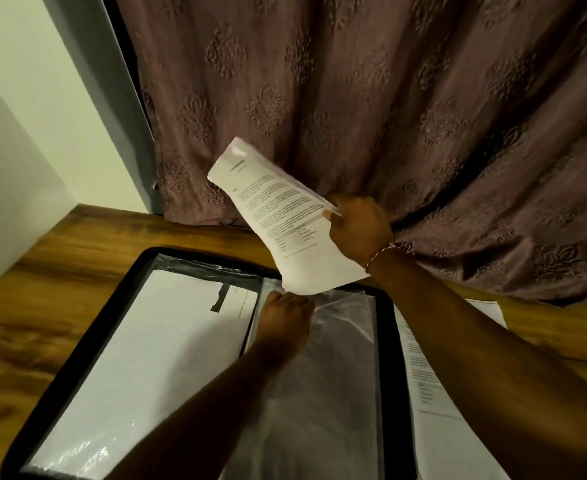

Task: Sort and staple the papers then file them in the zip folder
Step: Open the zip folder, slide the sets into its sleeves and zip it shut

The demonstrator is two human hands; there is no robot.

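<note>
Pinching a sheaf of papers (285,216) between thumb and curled fingers, the right hand (358,226) holds it in the air, tilted, its printed face toward the camera and its lower edge hanging just above the open zip folder (385,358). A thread bracelet (380,252) circles that wrist. The folder lies flat on the wooden table (43,289), its black rim framing two halves. The left half holds white sheets (153,341) under shiny plastic. On the right half lies a clear sleeve (337,375), and the left hand (285,317) rests on its upper part, back up, fingertips just under the sheaf's bottom edge; whether they pinch the plastic or merely press it cannot be told. Loose printed pages (423,375) lie on the table beside the folder's right rim. A patterned brown curtain (389,98) hangs behind.
</note>
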